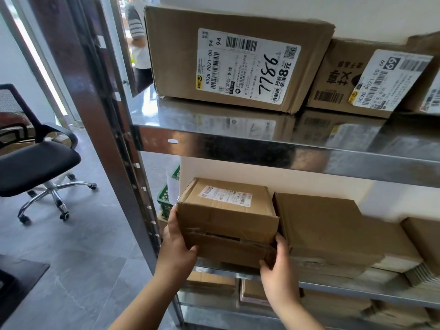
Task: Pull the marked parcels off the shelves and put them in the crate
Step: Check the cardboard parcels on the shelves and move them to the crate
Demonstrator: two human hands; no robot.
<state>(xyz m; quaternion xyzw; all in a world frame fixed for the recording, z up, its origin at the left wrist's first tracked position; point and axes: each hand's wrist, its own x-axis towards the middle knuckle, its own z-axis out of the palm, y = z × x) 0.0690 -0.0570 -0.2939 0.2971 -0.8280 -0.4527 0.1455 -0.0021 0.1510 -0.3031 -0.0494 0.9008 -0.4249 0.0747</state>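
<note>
Fingers of my left hand [177, 244] and right hand [277, 263] clamp opposite ends of the small parcel [226, 220], on the middle shelf [333, 285] beneath the box marked 7786 [233, 60]. Judgement: draw it straight out, level; green crate [166, 195] sits left of it.

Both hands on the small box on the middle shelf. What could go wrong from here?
1. The small box has a torn, loose front flap; the right hand grips there, so it may tear or slip.
2. It sits tight against the flat carton, which could be dragged along.
3. The left hand is close to the shelf post and may knock it on the way to the green crate.
</note>
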